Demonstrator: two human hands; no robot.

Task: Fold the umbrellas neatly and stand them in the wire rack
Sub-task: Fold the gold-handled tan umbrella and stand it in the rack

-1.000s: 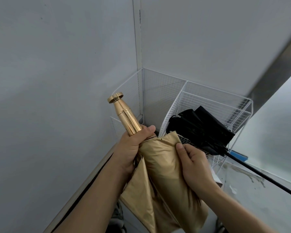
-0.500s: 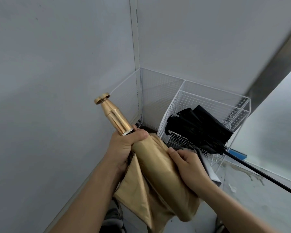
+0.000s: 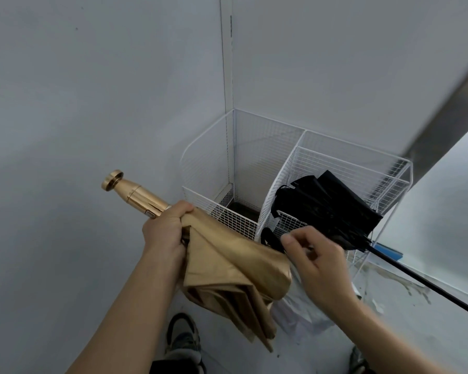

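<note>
While the left hand (image 3: 162, 238) clamps the gold fabric folding umbrella (image 3: 227, 255), the right hand (image 3: 316, 263) beside it hangs loose and empty, so unbound folds may spring open.

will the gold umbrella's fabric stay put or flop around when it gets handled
The gold umbrella probably flops: loose folds hang below the left hand gripping its neck. The polished handle looks smooth, so likely slippery. Its pleats seem apt to spring loose unless wrapped.
</note>
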